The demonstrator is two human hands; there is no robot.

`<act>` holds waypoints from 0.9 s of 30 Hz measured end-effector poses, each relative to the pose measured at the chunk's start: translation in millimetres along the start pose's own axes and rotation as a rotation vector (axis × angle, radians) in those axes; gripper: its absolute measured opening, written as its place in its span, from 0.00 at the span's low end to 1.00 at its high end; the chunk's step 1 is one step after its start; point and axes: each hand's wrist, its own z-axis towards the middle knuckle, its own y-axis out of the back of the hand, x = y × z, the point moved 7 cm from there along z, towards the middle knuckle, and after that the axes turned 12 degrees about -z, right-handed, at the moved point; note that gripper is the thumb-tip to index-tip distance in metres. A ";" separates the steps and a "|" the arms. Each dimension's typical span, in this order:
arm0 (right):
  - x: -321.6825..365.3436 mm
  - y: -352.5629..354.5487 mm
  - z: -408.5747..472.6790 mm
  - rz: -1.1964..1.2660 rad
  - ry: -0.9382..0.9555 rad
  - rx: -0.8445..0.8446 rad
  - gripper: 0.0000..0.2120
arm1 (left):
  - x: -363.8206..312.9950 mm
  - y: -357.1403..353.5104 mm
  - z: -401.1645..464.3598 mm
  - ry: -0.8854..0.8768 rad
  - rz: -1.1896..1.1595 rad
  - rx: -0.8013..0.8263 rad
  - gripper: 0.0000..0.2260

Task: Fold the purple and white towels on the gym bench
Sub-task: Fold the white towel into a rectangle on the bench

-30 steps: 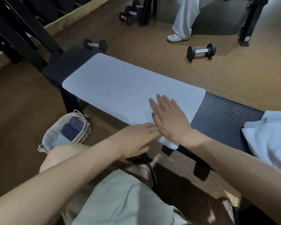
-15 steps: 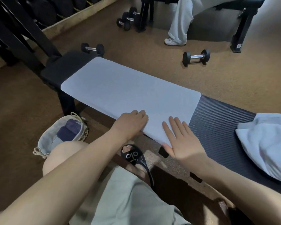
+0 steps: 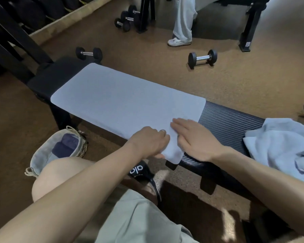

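- Gym flooring surrounds the black surface (image 3: 232,120).
- Purple towel (image 3: 123,100) lies flat along it; white towel (image 3: 284,146) sits crumpled right.
- Left hand (image 3: 147,142) pinches the near corner; right hand (image 3: 195,139) presses flat, fingers straight.
- Best to lift both corners evenly, matching edges.

The left hand (image 3: 150,142) hides its own fingertips and the towel (image 3: 123,102) edge beneath it at the bench (image 3: 230,120) near edge, while the crumpled white towel (image 3: 284,146) runs off the picture's right edge.
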 end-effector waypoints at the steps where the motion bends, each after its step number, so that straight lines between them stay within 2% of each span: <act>1: -12.3 3.9 9.0 0.002 -0.062 -0.038 0.31 | -2.3 1.9 1.2 -0.008 0.022 -0.013 0.21; 3: -40.3 4.7 32.9 -0.012 -0.175 -0.054 0.29 | -9.7 6.2 4.0 -0.049 0.018 -0.053 0.17; 7: -80.8 -8.2 60.6 -0.025 -0.308 0.038 0.33 | -36.1 11.0 14.9 -0.154 -0.152 -0.070 0.13; 10: -92.6 -16.2 58.8 -0.078 -0.355 0.048 0.29 | -43.5 11.1 23.2 -0.117 -0.120 -0.068 0.10; 15: -110.3 -11.5 56.9 -0.159 -0.578 0.075 0.32 | -45.7 10.6 23.5 -0.104 -0.098 -0.097 0.08; 17: -95.3 4.3 70.4 -0.227 -0.543 -0.006 0.32 | -46.2 10.8 24.0 -0.112 -0.086 -0.101 0.08; 18: -81.8 10.7 79.9 -0.197 -0.455 -0.069 0.31 | -47.3 11.2 24.5 -0.120 -0.095 -0.098 0.08; 19: -68.0 13.7 87.7 -0.129 -0.349 -0.107 0.30 | -46.7 11.2 24.4 -0.127 -0.118 -0.089 0.11; 21: -53.8 2.3 94.1 -0.040 -0.238 -0.053 0.29 | -40.1 9.1 21.2 -0.129 -0.208 -0.030 0.21; 22: -57.6 -7.3 93.0 -0.049 -0.258 -0.011 0.29 | -34.3 8.4 18.0 -0.142 -0.293 -0.016 0.24; 24: -71.6 -18.4 88.2 -0.110 -0.386 0.025 0.30 | -12.2 12.1 7.7 -0.134 -0.483 -0.042 0.22; 26: -69.6 -11.5 92.3 -0.170 -0.459 0.001 0.35 | 26.9 14.7 -0.4 -0.035 -0.514 -0.088 0.18; 27: -59.2 -4.9 101.6 -0.175 -0.428 -0.026 0.37 | 49.3 16.3 -2.9 0.031 -0.491 -0.123 0.16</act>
